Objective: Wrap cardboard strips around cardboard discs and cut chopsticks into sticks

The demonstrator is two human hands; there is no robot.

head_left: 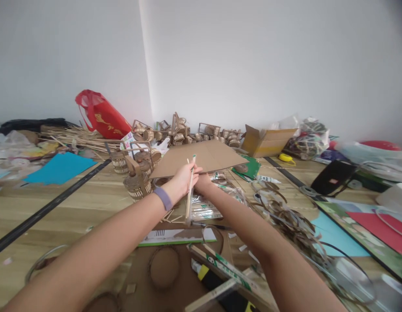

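My left hand [184, 180] is closed around a few thin wooden chopsticks [190, 195], which slant upright with their tips above the fingers. Close beside it, my right hand [203, 183] reaches to the near edge of a brown cardboard sheet [201, 156]; its fingers are hidden behind the left hand and the sheet. Under the sheet's edge lie clear-wrapped packs of chopsticks [205, 210]. Small slatted wooden buckets [137, 184] with handles stand left of the hands. Nearer me, printed chopstick wrappers [227, 268] lie over a black and yellow tool [217, 284].
Many small buckets [179, 134] line the wall beside a red bag [101, 115] and an open carton [266, 141]. Curled brown strips [292, 221] are heaped at right. A blue sheet [59, 168] lies left, a black speaker-like box [332, 178] right.
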